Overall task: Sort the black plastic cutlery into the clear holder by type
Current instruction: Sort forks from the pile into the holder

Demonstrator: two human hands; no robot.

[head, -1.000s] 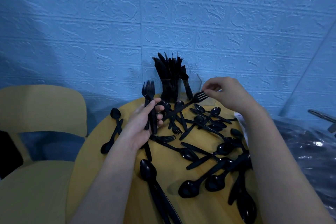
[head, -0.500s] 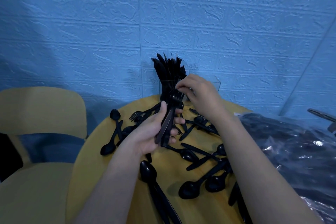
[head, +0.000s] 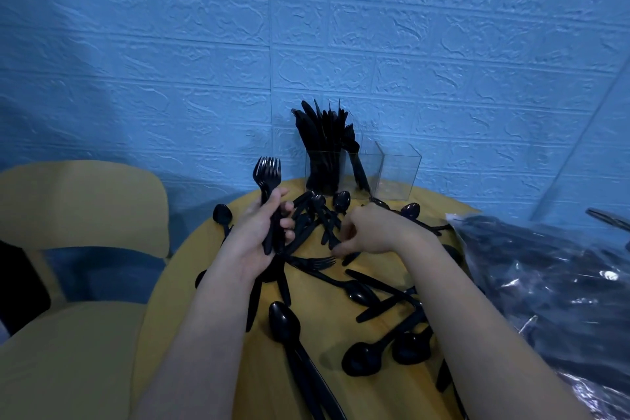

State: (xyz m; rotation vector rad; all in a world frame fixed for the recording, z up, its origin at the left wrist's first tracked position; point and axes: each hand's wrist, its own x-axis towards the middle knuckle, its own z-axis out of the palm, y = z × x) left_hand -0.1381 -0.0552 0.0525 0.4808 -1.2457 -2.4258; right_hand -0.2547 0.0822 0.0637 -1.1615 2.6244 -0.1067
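Fork-gathering is in hand: the left hand (head: 262, 235) grips a bunch of black plastic forks (head: 267, 177) upright, while the right hand (head: 370, 232) reaches with curled fingers into the scattered black cutlery (head: 358, 291) (whether it holds anything, I cannot tell). Next: pinching a fork, well short of the clear three-compartment holder (head: 397, 174).

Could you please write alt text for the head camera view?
The left hand grips a bunch of black forks upright while the right hand reaches into loose black cutlery on a yellow round table. Behind stands the clear holder, its left compartment packed.

Left hand (head: 259, 232) grips upright forks (head: 267, 177); right hand (head: 371, 232) reaches into scattered cutlery (head: 358, 290).
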